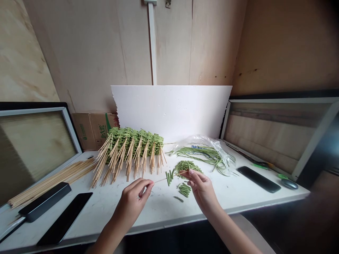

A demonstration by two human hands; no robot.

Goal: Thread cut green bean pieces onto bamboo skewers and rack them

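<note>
My left hand point(136, 195) is closed, its thumb and forefinger pinching one end of a thin bamboo skewer point(159, 180). Several short green bean pieces point(169, 177) are threaded side by side along the skewer. At the skewer's other end my right hand point(200, 187) is closed in a pinch; whether a bean piece is also between its fingertips I cannot tell. Just behind the right hand is a heap of cut green beans point(188, 165). A smaller cluster of cut pieces point(184, 189) lies below the skewer, and a single bean piece point(178, 199) rests nearer the front edge.
Filled bean skewers point(137, 141) are stacked at the back left, sticks pointing forward. Bare bamboo skewers point(53, 178) lie farther left. Long beans point(201, 152) sit partly under a clear plastic bag point(212, 143). A phone point(259, 179) and mouse point(289, 183) are at right; dark flat objects lie front left.
</note>
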